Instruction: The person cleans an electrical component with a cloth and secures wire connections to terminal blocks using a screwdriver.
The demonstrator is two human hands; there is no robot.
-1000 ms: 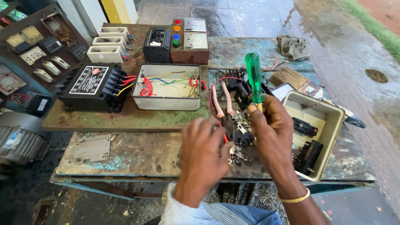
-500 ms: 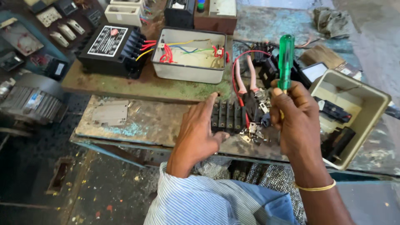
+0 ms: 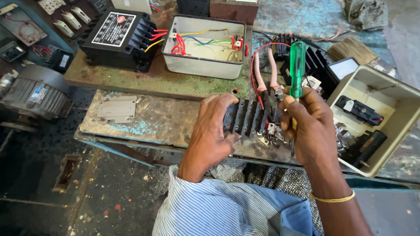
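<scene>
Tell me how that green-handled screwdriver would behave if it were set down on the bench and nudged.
The green-handled screwdriver, held upright in the right hand, looks stiff and probably light, its handle being translucent plastic. That handle seems round, so it would likely roll on the worn metal bench. The smooth handle may be a little slippery.

Rusty metal workbench [image 3: 144, 122], dark floor [image 3: 52, 196]

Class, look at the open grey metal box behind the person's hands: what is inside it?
Inside the grey box lie loose red, yellow, blue and green wires over a pale floor. Its near wall hides the front of the floor.
</scene>
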